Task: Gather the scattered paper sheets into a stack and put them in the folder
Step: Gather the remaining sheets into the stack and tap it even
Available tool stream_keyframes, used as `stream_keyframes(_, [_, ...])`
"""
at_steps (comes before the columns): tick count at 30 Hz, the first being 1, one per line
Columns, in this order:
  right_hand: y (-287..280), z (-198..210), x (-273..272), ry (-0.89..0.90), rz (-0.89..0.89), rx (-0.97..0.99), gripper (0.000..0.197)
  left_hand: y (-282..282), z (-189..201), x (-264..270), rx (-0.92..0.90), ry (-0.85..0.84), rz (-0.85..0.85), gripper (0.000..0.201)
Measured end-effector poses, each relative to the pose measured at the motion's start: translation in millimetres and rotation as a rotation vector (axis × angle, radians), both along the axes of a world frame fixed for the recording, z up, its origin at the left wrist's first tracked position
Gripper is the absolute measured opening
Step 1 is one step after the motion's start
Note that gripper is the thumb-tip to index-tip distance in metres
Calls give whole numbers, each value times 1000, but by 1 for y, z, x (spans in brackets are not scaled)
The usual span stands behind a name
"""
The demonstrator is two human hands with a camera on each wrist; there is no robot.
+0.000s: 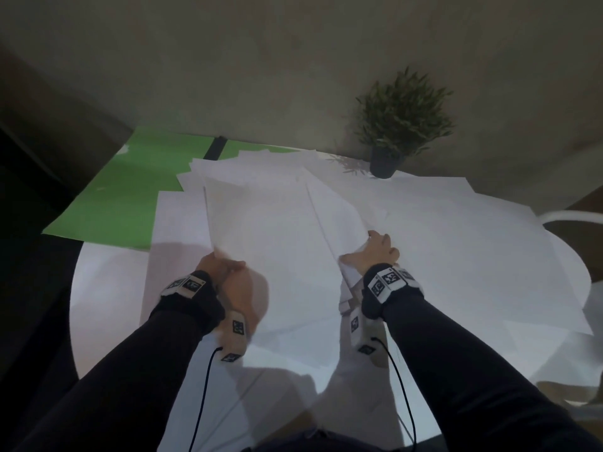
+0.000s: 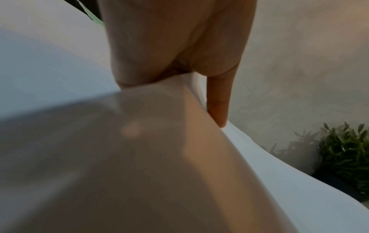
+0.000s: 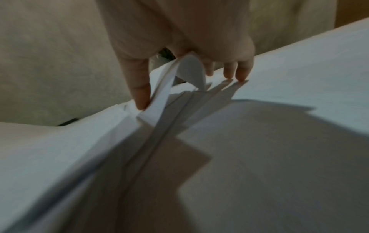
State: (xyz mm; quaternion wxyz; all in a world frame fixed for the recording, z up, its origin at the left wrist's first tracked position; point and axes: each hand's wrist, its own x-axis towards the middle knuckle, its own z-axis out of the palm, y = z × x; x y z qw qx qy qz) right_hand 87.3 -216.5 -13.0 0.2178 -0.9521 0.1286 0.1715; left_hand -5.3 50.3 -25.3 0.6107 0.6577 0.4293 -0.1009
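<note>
White paper sheets (image 1: 270, 223) are gripped at their near edge by the left hand (image 1: 218, 265) and right hand (image 1: 375, 252), raised above the surface (image 1: 107, 288) beside the green folder (image 1: 130, 190).

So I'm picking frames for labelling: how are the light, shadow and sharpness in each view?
Head view: dim, fairly sharp, bowed by the wide lens; arm shadows fall on the paper sheets near the left hand and right hand.
Left wrist view: soft, a sheet near the lens is shaded.
Right wrist view: smeared, with a hard hand shadow.
</note>
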Motion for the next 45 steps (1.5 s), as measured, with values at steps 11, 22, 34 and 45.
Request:
stream_keyframes(11, [-11,15,38,219,-172,235,74,-1,9,9,1,70,-46,14])
stream_keyframes(22, [3,62,39,-280,46,231,38,1,-4,8,-6,30,0,25])
stream_keyframes(34, [9,167,37,-601,-333,1103,41,4,-19,1,-74,28,87,26])
stream_keyframes(45, [16,41,-1,-98,-317,627,62,4,-22,3,-69,5,214,74])
